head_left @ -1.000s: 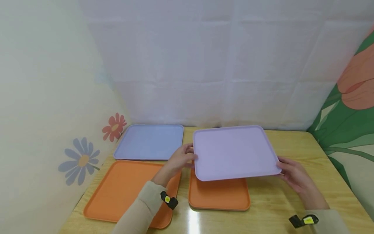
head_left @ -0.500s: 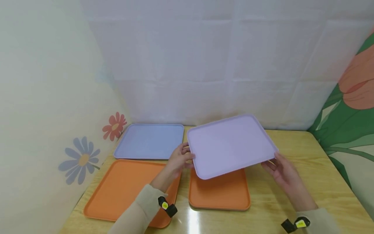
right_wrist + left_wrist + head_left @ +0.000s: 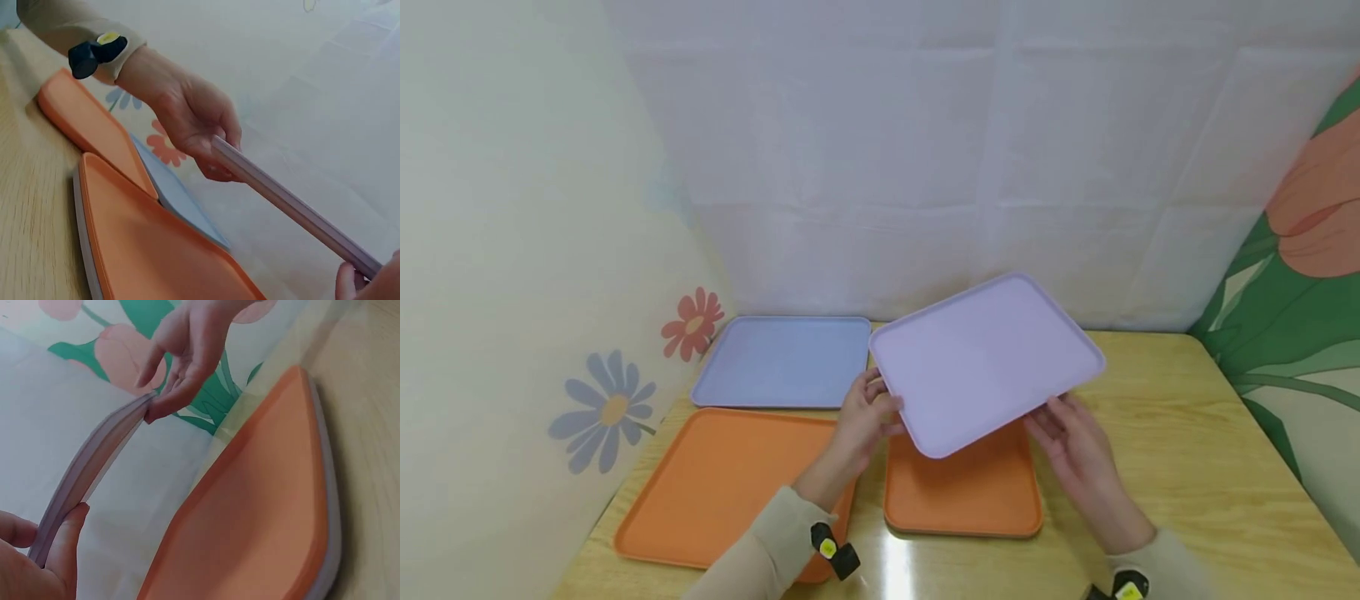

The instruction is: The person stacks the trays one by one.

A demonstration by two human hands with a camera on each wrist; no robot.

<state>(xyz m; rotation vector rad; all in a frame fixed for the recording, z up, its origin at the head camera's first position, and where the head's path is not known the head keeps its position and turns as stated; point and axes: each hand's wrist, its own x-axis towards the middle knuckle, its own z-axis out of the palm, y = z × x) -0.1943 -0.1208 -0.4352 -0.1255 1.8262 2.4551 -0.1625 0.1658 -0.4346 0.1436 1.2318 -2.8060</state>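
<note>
A lavender rectangular tray (image 3: 985, 358) is held up off the table, slanting with its right side higher. My left hand (image 3: 861, 419) grips its left edge, thumb on the near face and fingers behind. Along the lower edge, toward the right corner, my right hand (image 3: 1075, 450) holds it between thumb and fingers. The left wrist view shows the tray (image 3: 94, 462) nearly edge-on, spanning both hands. Below it on the table lies a smaller-looking orange tray (image 3: 962, 496), partly covered in the head view. A pale layer (image 3: 334, 512) shows beneath that orange tray.
On the left of the wooden table (image 3: 1180, 450) lies another orange tray (image 3: 722, 483), partly behind my left forearm. A blue tray (image 3: 786, 362) sits behind it, near the back edge. White cloth (image 3: 865, 167) hangs behind the table; a flower-patterned wall stands at each side.
The lavender tray has tilted, its right side rising and shifting left. My right hand has slid from the right corner leftward along the lower edge. My left hand keeps its hold.
</note>
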